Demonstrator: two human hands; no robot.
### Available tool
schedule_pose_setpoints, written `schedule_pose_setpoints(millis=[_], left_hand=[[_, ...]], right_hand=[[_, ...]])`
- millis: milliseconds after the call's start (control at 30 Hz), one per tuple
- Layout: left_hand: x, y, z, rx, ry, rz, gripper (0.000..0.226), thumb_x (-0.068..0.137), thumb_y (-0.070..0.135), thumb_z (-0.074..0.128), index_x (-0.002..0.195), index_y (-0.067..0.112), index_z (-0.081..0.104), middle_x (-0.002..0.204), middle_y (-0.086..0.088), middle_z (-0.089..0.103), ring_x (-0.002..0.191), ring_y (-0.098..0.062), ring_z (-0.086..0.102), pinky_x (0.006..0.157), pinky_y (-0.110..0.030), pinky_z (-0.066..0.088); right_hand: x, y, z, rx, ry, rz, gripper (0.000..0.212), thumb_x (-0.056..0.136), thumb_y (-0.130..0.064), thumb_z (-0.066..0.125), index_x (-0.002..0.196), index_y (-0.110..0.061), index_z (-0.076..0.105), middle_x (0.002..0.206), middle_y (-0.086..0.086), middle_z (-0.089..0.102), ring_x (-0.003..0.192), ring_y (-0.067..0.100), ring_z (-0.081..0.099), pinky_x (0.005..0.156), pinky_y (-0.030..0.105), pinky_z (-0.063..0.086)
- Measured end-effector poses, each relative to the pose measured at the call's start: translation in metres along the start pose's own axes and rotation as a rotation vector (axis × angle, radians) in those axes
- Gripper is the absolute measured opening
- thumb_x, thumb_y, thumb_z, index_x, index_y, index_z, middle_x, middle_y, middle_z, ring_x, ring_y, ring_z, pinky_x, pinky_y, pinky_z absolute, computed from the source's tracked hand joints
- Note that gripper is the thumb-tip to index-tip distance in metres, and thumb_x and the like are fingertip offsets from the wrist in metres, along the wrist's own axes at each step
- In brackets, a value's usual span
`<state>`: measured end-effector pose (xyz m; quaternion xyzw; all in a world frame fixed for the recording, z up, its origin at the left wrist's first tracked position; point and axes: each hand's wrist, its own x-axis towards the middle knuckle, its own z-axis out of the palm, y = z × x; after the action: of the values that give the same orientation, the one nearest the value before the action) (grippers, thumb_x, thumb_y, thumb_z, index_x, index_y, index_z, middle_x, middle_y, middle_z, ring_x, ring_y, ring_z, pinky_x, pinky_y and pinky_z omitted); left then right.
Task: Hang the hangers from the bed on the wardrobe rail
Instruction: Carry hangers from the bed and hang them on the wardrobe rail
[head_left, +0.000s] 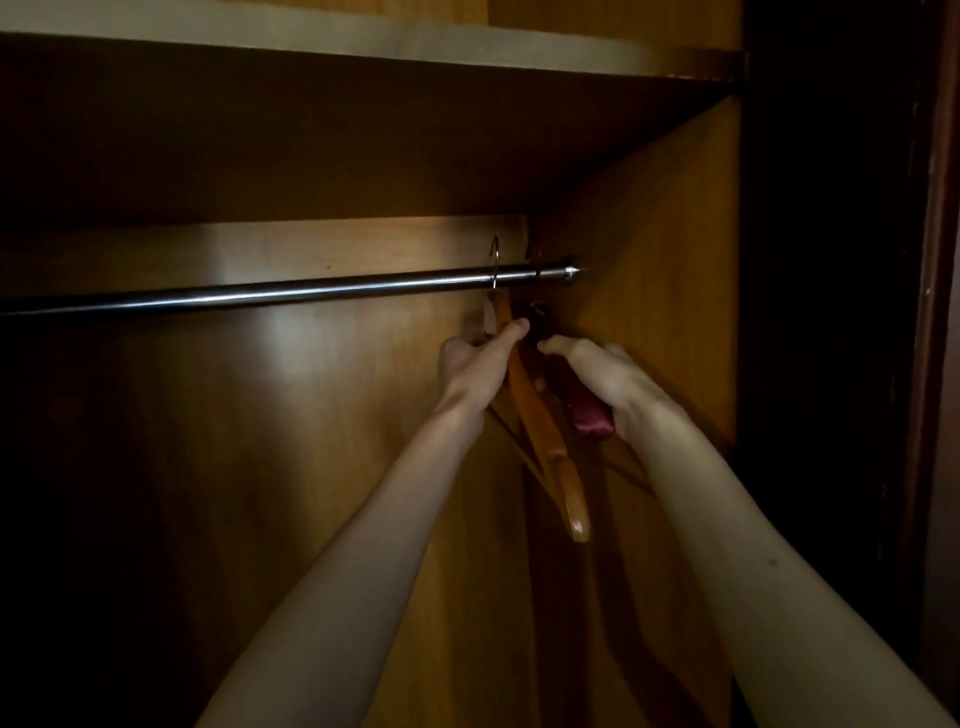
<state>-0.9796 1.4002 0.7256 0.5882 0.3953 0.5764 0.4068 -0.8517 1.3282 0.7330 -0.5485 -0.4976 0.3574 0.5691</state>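
Rail (291, 294) runs 9 to 3 o'clock under shelf (363, 47). 2 hooks sit on its 3 o'clock end. Left hand (475, 364) curls around wooden hanger (550, 447); right hand (605, 382) grips padded red hanger (589, 415), just beside it at 3 o'clock.

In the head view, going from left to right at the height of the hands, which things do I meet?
Left hand → orange wooden hanger → dark red padded hanger → right hand → wardrobe side wall.
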Motion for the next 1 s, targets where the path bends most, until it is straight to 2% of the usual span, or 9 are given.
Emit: schedule_pose_setpoints(millis=[133,233,300,533,633,733,833,900,1000], left_hand=[[0.009,-0.001,0.015,0.022,-0.044,-0.013,0.039,0.081,0.05,0.077,0.092,0.013,0.078,0.08,-0.007,0.078,0.079,-0.025,0.076,0.079,-0.036,0.062],[0.006,-0.003,0.024,0.0,-0.053,-0.054,0.038,0.084,0.047,0.076,0.099,0.012,0.076,0.085,-0.003,0.075,0.076,-0.016,0.071,0.061,-0.024,0.053],[0.004,-0.01,0.027,-0.002,-0.068,-0.075,0.037,0.083,0.05,0.076,0.096,0.015,0.075,0.085,-0.001,0.075,0.076,-0.014,0.07,0.059,-0.023,0.05],[-0.005,-0.024,0.027,-0.007,-0.046,-0.043,0.033,0.084,0.052,0.074,0.087,0.019,0.072,0.076,-0.001,0.073,0.071,-0.016,0.07,0.058,-0.023,0.05],[-0.021,-0.03,0.023,-0.008,-0.075,-0.018,0.029,0.09,0.05,0.069,0.087,0.021,0.068,0.062,0.007,0.061,0.053,-0.007,0.057,0.048,-0.017,0.045],[-0.041,-0.049,0.017,-0.071,-0.058,-0.02,0.026,0.094,0.049,0.065,0.09,0.023,0.066,0.066,0.006,0.059,0.049,-0.006,0.049,0.042,-0.016,0.04],[-0.067,-0.086,0.014,-0.158,0.03,-0.023,0.028,0.1,0.041,0.058,0.098,0.016,0.068,0.067,0.003,0.055,0.048,-0.007,0.046,0.038,-0.017,0.035],[-0.088,-0.122,0.015,-0.193,0.068,-0.003,0.024,0.104,0.032,0.054,0.102,0.013,0.068,0.066,0.002,0.052,0.048,-0.009,0.046,0.039,-0.02,0.035],[-0.132,-0.186,0.024,-0.082,-0.029,-0.026,0.019,0.103,0.026,0.053,0.091,0.028,0.067,0.066,0.009,0.055,0.057,-0.011,0.05,0.051,-0.029,0.04]], right_hand=[[0.007,-0.003,-0.004,0.023,0.035,0.025,0.041,0.089,-0.04,0.069,0.119,-0.012,0.063,0.073,0.006,0.076,0.071,0.023,0.072,0.063,0.032,0.061],[0.006,0.002,-0.007,0.011,0.043,0.051,0.052,0.086,-0.042,0.071,0.127,-0.012,0.059,0.099,0.011,0.072,0.084,0.028,0.07,0.062,0.032,0.057],[0.004,0.007,-0.009,0.005,0.048,0.066,0.057,0.085,-0.044,0.071,0.13,-0.012,0.056,0.105,0.013,0.071,0.09,0.03,0.07,0.068,0.036,0.059],[-0.013,0.023,-0.013,-0.085,0.057,-0.047,0.017,0.094,-0.038,0.064,0.087,-0.022,0.062,0.081,-0.002,0.067,0.074,0.014,0.063,0.062,0.027,0.049],[-0.023,0.043,-0.016,-0.168,0.079,-0.102,0.018,0.094,-0.035,0.063,0.101,-0.019,0.067,0.083,0.001,0.072,0.071,0.014,0.067,0.062,0.027,0.051],[-0.039,0.07,-0.022,-0.201,0.12,-0.144,0.02,0.093,-0.032,0.064,0.111,-0.022,0.062,0.088,0.001,0.074,0.078,0.018,0.072,0.068,0.032,0.057],[-0.06,0.104,-0.028,-0.215,0.109,-0.152,0.029,0.096,-0.025,0.061,0.125,-0.023,0.059,0.098,-0.005,0.071,0.083,0.012,0.071,0.07,0.026,0.056],[-0.073,0.131,-0.03,-0.254,0.102,-0.122,0.035,0.097,-0.027,0.062,0.131,-0.025,0.056,0.104,-0.006,0.069,0.081,0.01,0.069,0.062,0.02,0.051],[-0.099,0.18,-0.028,-0.311,0.094,-0.061,0.032,0.095,-0.032,0.065,0.127,-0.028,0.062,0.11,-0.008,0.068,0.077,0.008,0.069,0.057,0.014,0.046]])
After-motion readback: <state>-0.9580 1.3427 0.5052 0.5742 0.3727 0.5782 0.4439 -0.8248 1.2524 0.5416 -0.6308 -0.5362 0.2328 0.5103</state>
